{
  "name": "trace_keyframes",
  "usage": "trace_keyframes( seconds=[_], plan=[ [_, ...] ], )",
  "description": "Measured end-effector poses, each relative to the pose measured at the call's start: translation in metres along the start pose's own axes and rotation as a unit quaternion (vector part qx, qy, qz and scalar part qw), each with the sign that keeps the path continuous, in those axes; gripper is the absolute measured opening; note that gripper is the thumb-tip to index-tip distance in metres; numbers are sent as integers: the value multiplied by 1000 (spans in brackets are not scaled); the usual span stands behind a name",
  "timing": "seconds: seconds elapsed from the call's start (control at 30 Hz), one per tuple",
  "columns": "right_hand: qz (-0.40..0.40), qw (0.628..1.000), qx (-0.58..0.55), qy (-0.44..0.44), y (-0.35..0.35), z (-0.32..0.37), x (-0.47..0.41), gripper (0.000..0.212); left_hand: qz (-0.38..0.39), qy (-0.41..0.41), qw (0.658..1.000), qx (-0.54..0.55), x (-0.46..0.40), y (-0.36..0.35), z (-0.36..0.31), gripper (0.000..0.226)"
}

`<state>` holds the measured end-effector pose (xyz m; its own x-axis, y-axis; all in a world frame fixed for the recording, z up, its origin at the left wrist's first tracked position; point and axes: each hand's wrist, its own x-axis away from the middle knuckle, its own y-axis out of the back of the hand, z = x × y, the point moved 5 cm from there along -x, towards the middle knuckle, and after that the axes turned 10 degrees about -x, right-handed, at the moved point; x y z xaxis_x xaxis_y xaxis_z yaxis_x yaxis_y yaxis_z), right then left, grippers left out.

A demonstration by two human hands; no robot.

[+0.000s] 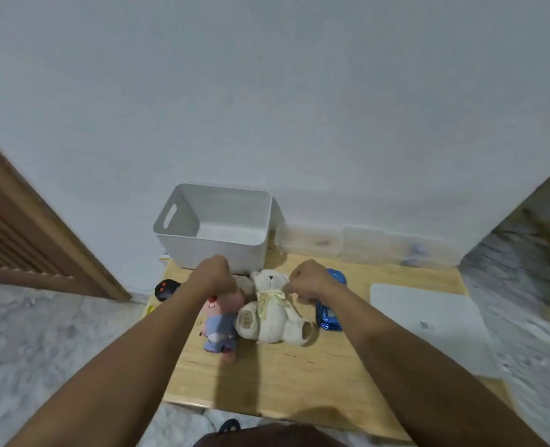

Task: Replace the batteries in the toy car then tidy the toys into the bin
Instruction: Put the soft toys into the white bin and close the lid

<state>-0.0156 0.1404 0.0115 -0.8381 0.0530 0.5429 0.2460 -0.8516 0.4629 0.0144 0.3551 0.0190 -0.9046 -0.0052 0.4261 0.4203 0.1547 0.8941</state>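
Dark rounded shape [267, 438] at the bottom edge, cut off; cannot be identified.
Two bare forearms reaching forward over the wooden tabletop [299, 375].
Left hand [215, 275]: fingers curled downward, seen from the back; it sits on top of the pink plush toy [222, 321], but whether it grasps the toy cannot be told, since the fingertips are hidden.
Right hand [309, 280]: likewise curled, knuckles up, beside the head of the cream teddy bear [272, 309]; its fingertips seem to pinch the bear's arm or yellow ribbon, though blur leaves this uncertain.
Pink plush toy: below the left hand, blue clothing, head largely covered by that hand.
Cream teddy bear: between the two hands, seated; a mark on its foot sole is unreadable.
Blue toy car [330, 312]: under and just behind the right hand, middle portion hidden by the wrist.
White bin [215, 250]: beyond both hands, against the wall, nothing visible inside.
Black remote control [166, 289]: outward of the left hand, at the tabletop's edge, red buttons.
White board [428, 324]: outward of the right hand; small illegible print.
Clear containers [364, 245]: beyond the right hand, blurred.
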Motion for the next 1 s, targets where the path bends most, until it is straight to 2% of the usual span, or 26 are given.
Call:
trace_keyframes(
  seconds=[0.07, 0.2, 0.3, 0.37, 0.5, 0.57, 0.67, 0.73, 0.8, 0.87, 0.93, 1.0],
  plan=[
    [-13, 998, 56, 3, -18, 2, -5, 21, 0, 9, 1000, 1, -1, -13, 14, 47],
    [-22, 993, 118, 1, -49, -5, -18, 68, 25, -15, 1000, -10, 0, -43, 17, 59],
    [-43, 993, 110, -16, -62, -13, -25, 74, 57, -15, 998, 21, 1, -62, 20, 76],
    [-63, 992, 105, -27, -67, -18, -30, 76, 39, -26, 999, 24, 2, -66, 22, 87],
    [-81, 987, 138, -29, -68, -16, -34, 74, 2, -54, 998, 38, -2, -59, 24, 79],
    [-66, 984, 160, -34, -64, -9, -34, 72, 22, -64, 997, 35, -3, -49, 25, 77],
    [11, 983, 177, -43, -49, 19, -22, 59, 142, -82, 986, 40, -5, -26, 30, 71],
    [90, 974, 206, -41, -36, 43, -10, 43, 264, -99, 958, 53, 1, -6, 31, 59],
    [155, 956, 247, -41, -22, 67, 1, 41, 335, -135, 932, 30, 7, 19, 33, 56],
    [191, 955, 226, -25, -10, 91, 12, 39, 344, -159, 925, 22, 12, 49, 35, 54],
    [217, 965, 150, 5, 1, 115, 21, 28, 324, -168, 930, 43, 13, 83, 40, 52],
    [195, 977, 79, 44, 14, 140, 24, 25, 285, -173, 941, 66, 8, 117, 48, 53]
  ],
)
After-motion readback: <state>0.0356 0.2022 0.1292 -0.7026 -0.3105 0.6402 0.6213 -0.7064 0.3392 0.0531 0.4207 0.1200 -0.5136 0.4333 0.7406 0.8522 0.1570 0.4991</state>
